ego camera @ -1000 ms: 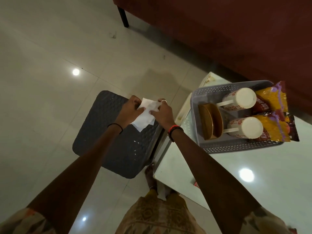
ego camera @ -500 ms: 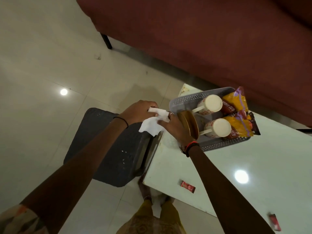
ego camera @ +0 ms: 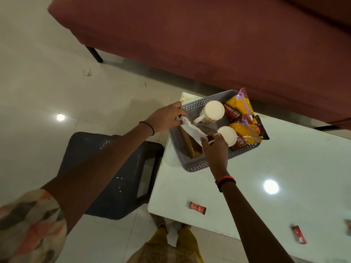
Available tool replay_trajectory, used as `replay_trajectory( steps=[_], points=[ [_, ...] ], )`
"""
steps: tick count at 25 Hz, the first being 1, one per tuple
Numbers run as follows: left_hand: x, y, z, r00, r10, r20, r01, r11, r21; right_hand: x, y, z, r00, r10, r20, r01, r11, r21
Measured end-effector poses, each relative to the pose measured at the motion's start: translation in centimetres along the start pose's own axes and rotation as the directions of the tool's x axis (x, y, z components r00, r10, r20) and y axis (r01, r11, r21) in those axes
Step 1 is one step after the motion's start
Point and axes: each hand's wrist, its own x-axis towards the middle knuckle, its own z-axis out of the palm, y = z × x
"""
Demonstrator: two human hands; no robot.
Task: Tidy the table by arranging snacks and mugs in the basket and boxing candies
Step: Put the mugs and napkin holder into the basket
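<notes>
A grey perforated basket (ego camera: 197, 165) stands at the far left corner of the white table (ego camera: 284, 168). Inside it are two white mugs (ego camera: 211, 112) (ego camera: 228, 134), yellow snack packets (ego camera: 243, 105) and brown plates (ego camera: 190, 147) on edge. My left hand (ego camera: 166, 117) and my right hand (ego camera: 214, 147) both pinch a white tissue (ego camera: 191, 130), stretched between them over the basket's left side. Red candies (ego camera: 197, 207) (ego camera: 299, 234) lie near the table's front edge.
A dark plastic stool (ego camera: 114, 177) stands on the tiled floor left of the table. A maroon sofa (ego camera: 209, 35) runs behind the table. My feet show below the table's front corner.
Both hands carried the tissue from above the stool rightward to over the basket. The tissue is now pulled out longer between the hands. My view shifted right and back.
</notes>
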Motion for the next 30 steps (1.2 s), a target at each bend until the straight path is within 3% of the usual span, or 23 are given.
replay_trajectory(
  steps=[4,10,20,22,24,26,28,30],
  points=[
    [1.2,-0.1,1.7,1.0,0.017,0.02,-0.019,0.996,0.082,-0.1,0.9,0.9,0.997,-0.07,0.026,0.072,0.995,-0.073],
    [1.8,-0.6,3.7,1.0,0.03,0.0,-0.029,0.961,0.275,0.1,1.7,3.0,0.987,-0.062,0.149,0.092,0.975,-0.204],
    [3.2,-1.6,6.2,0.999,-0.036,0.018,0.028,0.944,0.329,1.1,3.0,3.6,0.969,-0.047,0.244,0.118,0.951,-0.285],
    [2.9,-1.8,6.5,0.997,-0.074,-0.011,0.075,0.97,0.231,1.4,2.9,3.0,0.966,-0.054,0.252,0.122,0.958,-0.261],
    [2.4,-1.9,6.7,0.979,-0.161,-0.121,0.162,0.987,-0.007,1.8,2.8,1.8,0.966,-0.073,0.249,0.137,0.958,-0.251],
    [1.5,-1.5,7.0,0.914,-0.304,-0.269,0.231,0.934,-0.272,2.5,2.8,-0.3,0.981,-0.083,0.173,0.119,0.97,-0.211],
    [0.6,-1.0,7.9,0.778,-0.501,-0.379,0.281,0.818,-0.502,4.0,3.0,-3.0,0.995,-0.077,0.067,0.087,0.983,-0.164],
    [-0.5,0.1,8.8,0.579,-0.708,-0.404,0.273,0.635,-0.723,6.3,3.3,-6.1,0.996,-0.086,-0.006,0.084,0.987,-0.139]
  ],
)
